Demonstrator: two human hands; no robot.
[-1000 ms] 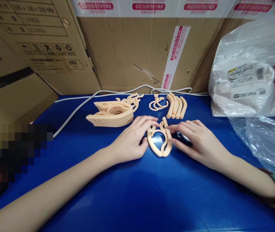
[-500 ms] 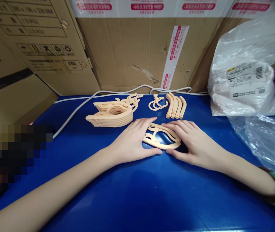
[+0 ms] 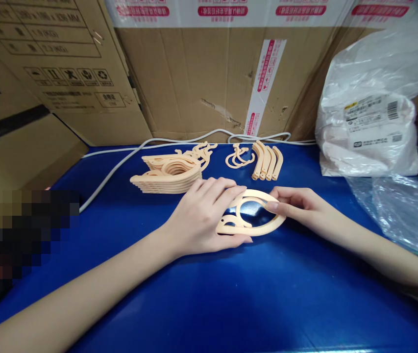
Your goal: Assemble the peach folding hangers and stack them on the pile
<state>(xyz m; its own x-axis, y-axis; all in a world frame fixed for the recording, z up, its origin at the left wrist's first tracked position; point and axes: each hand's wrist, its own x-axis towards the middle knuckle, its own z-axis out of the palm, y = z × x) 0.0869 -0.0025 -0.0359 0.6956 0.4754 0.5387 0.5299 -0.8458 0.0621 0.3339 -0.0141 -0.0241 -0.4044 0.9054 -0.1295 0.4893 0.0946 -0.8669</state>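
Observation:
A beige plastic folding hanger [image 3: 267, 229] lies over the blue tabletop, its curved frame around a large oval opening. My left hand [image 3: 203, 215] covers its left end from above, fingers along the far edge and thumb at the near edge. At the right end, my right hand [image 3: 295, 205] pinches the rim, thumb on top and fingers curled beneath. Behind my left hand is a stack of like hanger pieces [image 3: 168, 184]. Several curved arm pieces [image 3: 267, 162] lie behind the held one, beside some loose hooks [image 3: 238, 159]. My left palm hides the hanger's left end.
More beige hooks [image 3: 203, 153] lie behind the stack. A white cable [image 3: 150, 142] runs along the back of the blue table [image 3: 231, 304]. Cardboard boxes [image 3: 194, 78] stand behind and at left. At right sits a white plastic bag [image 3: 370, 132] with clear film [image 3: 407, 211].
The hanger has shifted slightly right and nearer to me, showing more of its opening. My right hand has turned from lying over it to pinching its right end.

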